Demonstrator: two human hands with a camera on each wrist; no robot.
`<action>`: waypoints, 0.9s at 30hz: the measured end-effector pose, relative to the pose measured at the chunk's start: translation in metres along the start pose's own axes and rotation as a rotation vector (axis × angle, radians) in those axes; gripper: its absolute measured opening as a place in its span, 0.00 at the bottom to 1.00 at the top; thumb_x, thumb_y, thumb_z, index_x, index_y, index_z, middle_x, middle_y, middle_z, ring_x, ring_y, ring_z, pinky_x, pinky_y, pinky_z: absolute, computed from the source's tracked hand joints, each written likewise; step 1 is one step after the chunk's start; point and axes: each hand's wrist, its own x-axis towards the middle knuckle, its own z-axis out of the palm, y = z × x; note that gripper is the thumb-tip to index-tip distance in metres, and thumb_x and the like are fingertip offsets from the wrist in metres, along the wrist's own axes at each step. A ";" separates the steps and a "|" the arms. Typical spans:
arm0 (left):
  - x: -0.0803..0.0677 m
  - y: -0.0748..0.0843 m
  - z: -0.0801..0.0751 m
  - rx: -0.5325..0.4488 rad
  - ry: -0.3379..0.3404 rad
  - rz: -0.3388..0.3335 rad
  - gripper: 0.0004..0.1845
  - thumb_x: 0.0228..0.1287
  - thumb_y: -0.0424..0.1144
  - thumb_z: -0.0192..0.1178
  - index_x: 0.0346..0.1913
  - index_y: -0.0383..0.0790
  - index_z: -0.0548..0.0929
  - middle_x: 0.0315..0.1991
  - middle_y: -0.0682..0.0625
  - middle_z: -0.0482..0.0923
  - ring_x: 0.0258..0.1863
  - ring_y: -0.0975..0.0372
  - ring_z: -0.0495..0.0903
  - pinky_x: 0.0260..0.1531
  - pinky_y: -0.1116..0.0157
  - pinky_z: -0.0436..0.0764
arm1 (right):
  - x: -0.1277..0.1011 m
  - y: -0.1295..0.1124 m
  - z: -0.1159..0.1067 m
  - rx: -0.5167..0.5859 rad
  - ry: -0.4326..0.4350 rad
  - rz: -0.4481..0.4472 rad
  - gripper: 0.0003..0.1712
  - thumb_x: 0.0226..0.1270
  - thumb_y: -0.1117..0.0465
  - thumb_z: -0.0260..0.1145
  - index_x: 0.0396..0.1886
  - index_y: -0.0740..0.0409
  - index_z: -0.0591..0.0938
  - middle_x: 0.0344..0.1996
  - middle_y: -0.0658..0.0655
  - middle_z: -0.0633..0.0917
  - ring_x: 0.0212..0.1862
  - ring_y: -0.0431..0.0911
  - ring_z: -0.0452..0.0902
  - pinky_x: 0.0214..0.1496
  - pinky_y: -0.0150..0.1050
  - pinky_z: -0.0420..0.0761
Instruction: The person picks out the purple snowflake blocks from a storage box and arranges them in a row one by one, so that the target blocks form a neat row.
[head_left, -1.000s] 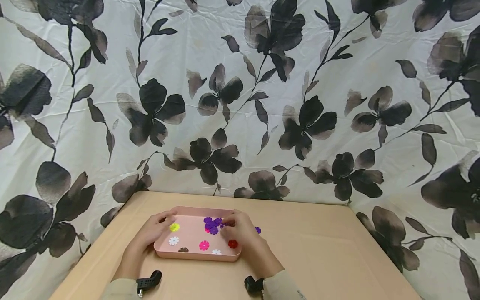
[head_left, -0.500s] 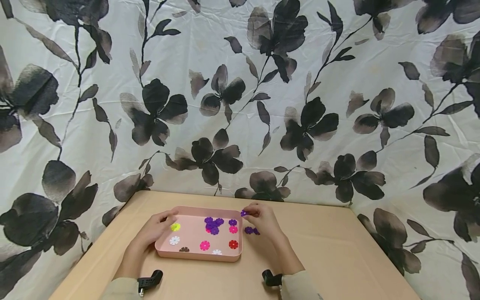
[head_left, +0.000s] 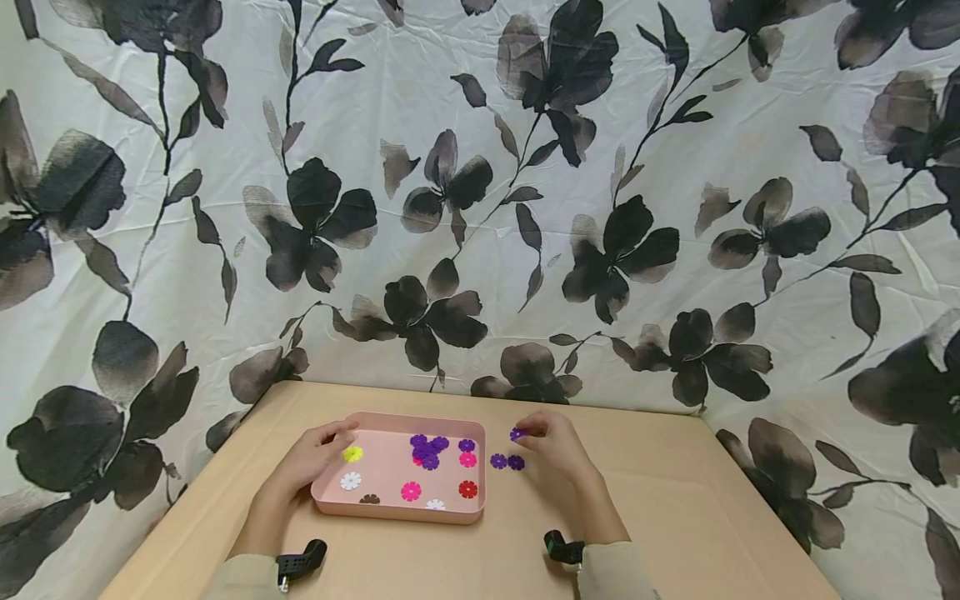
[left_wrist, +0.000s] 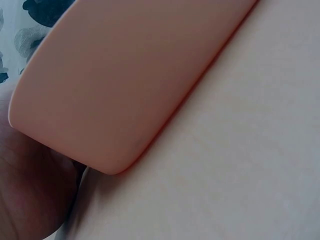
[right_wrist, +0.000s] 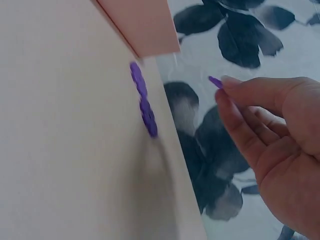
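A pink tray [head_left: 396,510] sits on the tan table and holds flower-shaped plastic discs: a purple cluster [head_left: 426,448], plus yellow, white, pink, red and brown ones. My left hand [head_left: 321,452] grips the tray's left rim, and the left wrist view shows only the tray wall [left_wrist: 120,85]. My right hand [head_left: 551,446] hovers right of the tray, pinching a purple disc [head_left: 517,433] [right_wrist: 215,82] at its fingertips. Two more purple discs [head_left: 507,461] [right_wrist: 142,100] lie on the table just below it, beside the tray.
The tan table [head_left: 675,517] stretches to the right and front of the tray. A white cloth with black flowers [head_left: 480,208] hangs close behind and around the table. Black wrist straps [head_left: 298,561] show near the front edge.
My right hand left the tray with a purple disc and moved right, over the table beside the tray. The left hand stayed on the tray rim.
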 end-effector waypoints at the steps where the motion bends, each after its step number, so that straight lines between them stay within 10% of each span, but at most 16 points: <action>1: 0.000 0.000 0.000 -0.002 0.001 0.000 0.29 0.81 0.49 0.54 0.77 0.39 0.70 0.78 0.40 0.66 0.81 0.42 0.57 0.79 0.40 0.56 | -0.001 0.003 -0.002 -0.004 -0.011 0.006 0.10 0.64 0.71 0.74 0.44 0.61 0.91 0.40 0.55 0.88 0.41 0.42 0.85 0.46 0.31 0.87; 13: -0.001 0.002 -0.001 0.000 0.001 0.000 0.29 0.82 0.49 0.54 0.77 0.39 0.69 0.78 0.40 0.65 0.81 0.42 0.56 0.79 0.40 0.56 | -0.012 0.019 -0.015 -0.053 -0.105 0.159 0.12 0.61 0.76 0.72 0.44 0.65 0.91 0.40 0.56 0.91 0.41 0.44 0.83 0.52 0.44 0.87; 27: -0.001 0.002 0.000 0.047 0.013 -0.006 0.30 0.81 0.50 0.54 0.77 0.40 0.70 0.78 0.37 0.65 0.80 0.39 0.57 0.78 0.37 0.56 | -0.016 0.028 -0.012 -0.019 -0.188 0.193 0.11 0.59 0.73 0.76 0.42 0.65 0.90 0.35 0.58 0.90 0.34 0.44 0.78 0.35 0.34 0.79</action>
